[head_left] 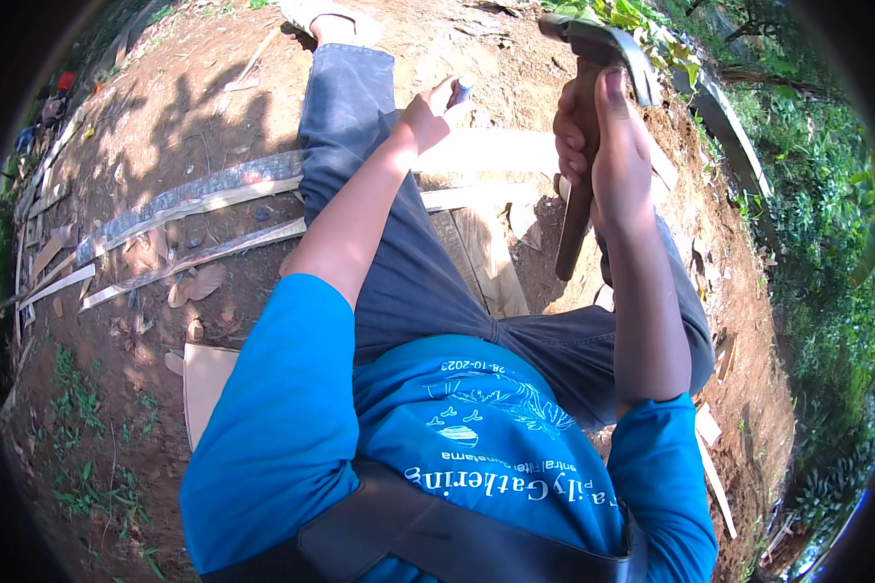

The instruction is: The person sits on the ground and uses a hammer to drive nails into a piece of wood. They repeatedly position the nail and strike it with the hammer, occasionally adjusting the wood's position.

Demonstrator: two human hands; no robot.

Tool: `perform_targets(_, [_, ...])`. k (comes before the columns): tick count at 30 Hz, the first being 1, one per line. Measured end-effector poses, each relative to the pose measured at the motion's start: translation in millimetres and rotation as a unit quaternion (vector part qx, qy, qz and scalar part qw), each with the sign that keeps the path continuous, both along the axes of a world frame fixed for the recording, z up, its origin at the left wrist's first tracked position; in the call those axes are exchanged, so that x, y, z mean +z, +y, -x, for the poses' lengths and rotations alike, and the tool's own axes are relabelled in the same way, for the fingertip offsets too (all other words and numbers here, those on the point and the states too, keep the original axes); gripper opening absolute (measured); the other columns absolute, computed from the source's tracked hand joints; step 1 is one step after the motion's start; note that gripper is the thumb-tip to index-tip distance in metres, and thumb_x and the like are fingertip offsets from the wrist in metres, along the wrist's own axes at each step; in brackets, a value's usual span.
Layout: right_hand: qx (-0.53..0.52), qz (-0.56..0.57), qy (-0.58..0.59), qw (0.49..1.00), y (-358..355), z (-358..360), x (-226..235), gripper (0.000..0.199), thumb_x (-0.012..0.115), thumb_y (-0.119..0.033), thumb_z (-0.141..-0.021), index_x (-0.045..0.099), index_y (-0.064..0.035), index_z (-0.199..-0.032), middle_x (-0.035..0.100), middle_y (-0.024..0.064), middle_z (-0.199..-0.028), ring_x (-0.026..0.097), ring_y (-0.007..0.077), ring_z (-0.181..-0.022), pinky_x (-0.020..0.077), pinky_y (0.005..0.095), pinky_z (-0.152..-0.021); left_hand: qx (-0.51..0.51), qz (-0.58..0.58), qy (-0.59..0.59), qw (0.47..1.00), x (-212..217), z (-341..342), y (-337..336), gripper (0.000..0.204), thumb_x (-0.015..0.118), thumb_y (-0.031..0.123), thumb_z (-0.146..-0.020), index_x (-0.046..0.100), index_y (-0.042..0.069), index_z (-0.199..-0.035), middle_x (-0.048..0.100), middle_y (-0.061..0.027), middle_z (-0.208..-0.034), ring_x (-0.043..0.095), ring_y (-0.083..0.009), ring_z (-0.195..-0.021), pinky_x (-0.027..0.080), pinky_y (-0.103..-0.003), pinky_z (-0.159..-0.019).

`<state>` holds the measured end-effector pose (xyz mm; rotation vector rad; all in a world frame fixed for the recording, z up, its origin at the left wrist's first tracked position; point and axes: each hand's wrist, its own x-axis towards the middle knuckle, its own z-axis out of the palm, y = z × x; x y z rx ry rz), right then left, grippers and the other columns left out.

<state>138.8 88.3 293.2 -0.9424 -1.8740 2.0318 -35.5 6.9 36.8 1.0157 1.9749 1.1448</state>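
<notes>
Near leafy edge (644, 27), right fingers (568, 148) grip hammer (585, 105).

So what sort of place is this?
Probably an outdoor woodworking spot: leafy plants at the right, wooden strips lying on bare soil, and a hammer in the right hand.

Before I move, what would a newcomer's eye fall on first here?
Most likely the claw hammer, gripped head-up in the right hand at the picture's upper right. Next might come the bright blue T-shirt with white print, filling the lower middle. Then perhaps the left hand, at upper centre, closed around a small blue-ended object near a pale wooden plank.
</notes>
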Motion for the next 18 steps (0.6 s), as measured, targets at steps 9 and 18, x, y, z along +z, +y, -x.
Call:
perform_targets(9, [0.015, -0.234, -0.314, 0.920, 29.1, 1.8, -161.3, 0.055, 0.045, -0.062, -0.099, 0.054, -0.0093, -0.085, 0.043, -0.0045, -0.060, 0.038, 0.0061, -0.049, 0.0296, 0.0242, -0.045, -0.001, -0.115, -0.070, 0.991, -2.6, -19.9, 6.4, 0.039, 0.054, 0.017, -0.096, 0.051, 0.006, -0.134, 0.066, -0.0215, -0.100, 0.066, -0.0349, -0.094, 0.052, -0.041, -0.082])
perform_targets(18, [-0.063, -0.025, 0.106, 0.992, -24.5, 43.9, -24.8, 0.058, 0.042, -0.063, -0.100, 0.048, -0.0061, -0.090, 0.038, -0.0025, -0.065, 0.035, 0.0056, -0.050, 0.0284, 0.0218, -0.046, 0.060, -0.131, 0.097, 0.985, -19.5, -3.2, -21.2, 0.037, 0.062, 0.013, -0.088, 0.051, 0.005, -0.123, 0.068, -0.0211, -0.097, 0.067, -0.0378, -0.094, 0.051, -0.045, -0.080])
